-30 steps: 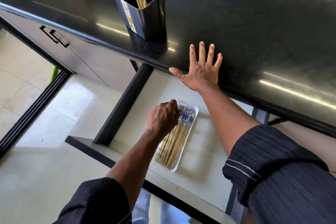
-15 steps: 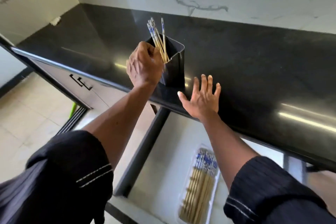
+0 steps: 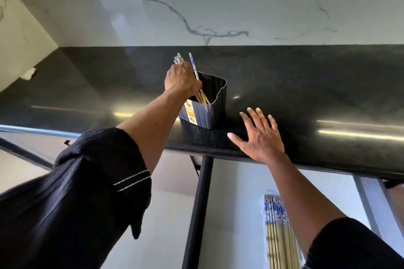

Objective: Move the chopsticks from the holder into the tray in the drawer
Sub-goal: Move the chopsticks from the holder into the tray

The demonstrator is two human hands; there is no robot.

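A dark grey holder (image 3: 213, 102) stands on the black countertop (image 3: 306, 85) near its front edge. Bamboo chopsticks (image 3: 203, 96) with blue-and-white tops stick out of it. My left hand (image 3: 181, 79) grips a bunch of them at the holder's mouth, and one more leans free just to the right. My right hand (image 3: 261, 135) lies flat with spread fingers on the counter's edge, right of the holder. Below, in the open drawer (image 3: 229, 203), a white tray (image 3: 263, 214) holds several chopsticks (image 3: 279, 238) lying side by side, partly hidden by my right forearm.
A white marble wall (image 3: 218, 2) rises behind the counter. A black drawer side rail (image 3: 197, 214) runs down between my arms. At the left are closed cabinet fronts (image 3: 32, 144) and pale floor tiles (image 3: 19, 172).
My left hand rose from the tray in the drawer to the holder and closed round chopsticks there. My right hand stayed flat on the counter. The view tilted upward.
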